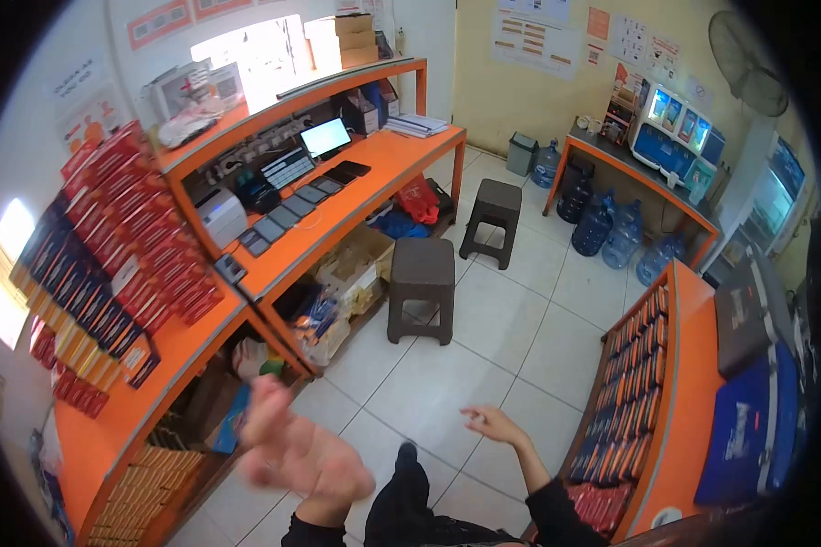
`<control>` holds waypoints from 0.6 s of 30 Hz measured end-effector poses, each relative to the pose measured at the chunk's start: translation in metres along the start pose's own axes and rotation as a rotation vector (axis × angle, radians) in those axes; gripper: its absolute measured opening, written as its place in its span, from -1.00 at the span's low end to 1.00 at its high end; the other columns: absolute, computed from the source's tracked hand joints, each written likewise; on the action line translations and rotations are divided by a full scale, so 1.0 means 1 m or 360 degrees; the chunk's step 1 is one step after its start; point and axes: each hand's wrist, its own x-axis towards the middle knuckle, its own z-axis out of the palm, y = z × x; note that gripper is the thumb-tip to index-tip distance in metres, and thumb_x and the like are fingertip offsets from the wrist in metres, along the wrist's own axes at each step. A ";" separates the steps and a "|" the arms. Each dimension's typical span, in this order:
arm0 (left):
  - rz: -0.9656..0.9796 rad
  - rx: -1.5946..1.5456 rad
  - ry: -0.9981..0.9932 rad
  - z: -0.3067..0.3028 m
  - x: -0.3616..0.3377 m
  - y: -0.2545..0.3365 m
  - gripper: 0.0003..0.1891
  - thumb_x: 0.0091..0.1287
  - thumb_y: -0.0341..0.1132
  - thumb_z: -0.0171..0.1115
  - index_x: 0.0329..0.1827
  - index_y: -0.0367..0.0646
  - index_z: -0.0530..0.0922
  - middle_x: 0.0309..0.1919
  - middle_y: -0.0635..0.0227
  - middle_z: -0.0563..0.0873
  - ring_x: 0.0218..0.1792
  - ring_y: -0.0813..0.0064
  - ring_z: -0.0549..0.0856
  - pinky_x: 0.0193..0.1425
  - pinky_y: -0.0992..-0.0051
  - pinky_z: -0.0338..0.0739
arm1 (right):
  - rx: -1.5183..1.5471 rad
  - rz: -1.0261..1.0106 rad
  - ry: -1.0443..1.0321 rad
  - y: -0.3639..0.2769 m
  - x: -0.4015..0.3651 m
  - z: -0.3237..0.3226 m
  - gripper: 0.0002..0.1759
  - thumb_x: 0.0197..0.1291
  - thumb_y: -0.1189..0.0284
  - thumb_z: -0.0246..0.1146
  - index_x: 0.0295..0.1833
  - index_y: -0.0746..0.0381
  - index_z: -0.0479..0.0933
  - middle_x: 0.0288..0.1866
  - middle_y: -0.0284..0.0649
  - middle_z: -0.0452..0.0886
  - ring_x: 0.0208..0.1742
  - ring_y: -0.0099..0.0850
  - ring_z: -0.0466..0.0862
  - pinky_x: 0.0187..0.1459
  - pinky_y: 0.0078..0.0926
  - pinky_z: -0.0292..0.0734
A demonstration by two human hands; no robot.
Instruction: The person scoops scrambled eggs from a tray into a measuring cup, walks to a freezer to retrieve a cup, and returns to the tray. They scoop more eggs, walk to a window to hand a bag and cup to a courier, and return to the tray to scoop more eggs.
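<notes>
My left hand [306, 456] is raised in front of me, smeared by motion. Its fingers are partly bent and apart, and no object shows in them. Lower and farther right, my right hand [493, 423] hangs over the tiled floor, fingers loosely stretched and holding nothing. Neither hand touches anything. Behind the left hand is an orange shelf unit [160, 410] with stacked red boxes [137, 210] and dark blue boxes [75, 273] on top. To the right of my right hand, a low orange cabinet [689, 346] holds rows of small dark boxes [625, 392].
Two dark stools [421, 260] stand on the tiles ahead. An orange desk [310, 210] carries several phones [283, 217], a lit screen [326, 138] and a label printer [221, 217]. Several water bottles [593, 226] sit under the far table. Cases [748, 438] lie on the right cabinet.
</notes>
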 end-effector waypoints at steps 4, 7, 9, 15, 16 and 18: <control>-0.0791 0.0425 -0.0956 0.123 -0.151 -0.208 -0.47 0.13 -0.37 0.23 0.18 -0.25 0.31 0.10 0.03 0.48 0.13 0.14 0.47 0.24 0.28 0.29 | 0.0411 0.0424 -0.0149 0.082 0.192 -0.077 -0.50 0.20 0.12 0.16 0.24 0.02 0.40 -0.14 -0.26 0.57 -0.23 -0.48 0.52 -0.21 -0.49 0.46; -0.1947 0.0407 -0.1083 0.165 -0.368 -0.390 -0.44 0.31 -0.17 0.10 0.30 -0.29 0.25 0.17 -0.04 0.44 0.20 0.04 0.40 0.26 0.22 0.26 | 0.0735 0.0923 0.0145 0.183 0.320 -0.108 -0.36 0.16 0.04 0.19 0.32 0.05 0.33 -0.12 -0.26 0.52 -0.18 -0.48 0.49 -0.25 -0.43 0.47; -0.2518 0.0550 -0.1011 0.193 -0.471 -0.487 -0.41 0.37 -0.03 -0.05 0.29 -0.33 0.27 0.22 -0.05 0.40 0.26 0.04 0.34 0.29 0.21 0.24 | 0.0724 0.1097 0.0119 0.247 0.395 -0.130 -0.33 0.16 -0.02 0.16 0.34 0.02 0.28 0.02 -0.22 0.48 -0.06 -0.38 0.47 -0.12 -0.31 0.45; -0.3224 0.0535 -0.0637 0.273 -0.578 -0.726 -0.29 0.36 0.17 -0.19 0.27 -0.34 0.34 0.23 0.10 0.44 0.34 0.28 0.27 0.40 0.37 0.02 | 0.1004 0.1385 0.0371 0.437 0.576 -0.185 -0.25 0.17 -0.19 0.00 0.37 0.00 0.23 0.24 -0.12 0.37 0.21 -0.19 0.34 0.14 -0.06 0.30; -0.3299 0.0549 -0.0717 0.299 -0.560 -0.750 -0.30 0.37 0.17 -0.22 0.28 -0.30 0.35 0.25 0.13 0.42 0.33 0.28 0.28 0.39 0.38 0.04 | 0.1032 0.1377 0.0404 0.477 0.608 -0.187 -0.23 0.16 -0.23 -0.04 0.36 0.02 0.23 0.25 -0.11 0.35 0.23 -0.18 0.33 0.16 -0.05 0.28; -0.3418 0.0197 -0.0739 0.316 -0.590 -0.806 -0.22 0.31 0.27 -0.25 0.35 -0.22 0.25 0.30 0.18 0.36 0.33 0.26 0.28 0.40 0.38 0.03 | 0.1152 0.1387 0.0227 0.565 0.670 -0.168 -0.15 0.14 -0.27 -0.06 0.41 0.04 0.15 0.38 -0.04 0.20 0.30 -0.17 0.25 0.18 -0.03 0.24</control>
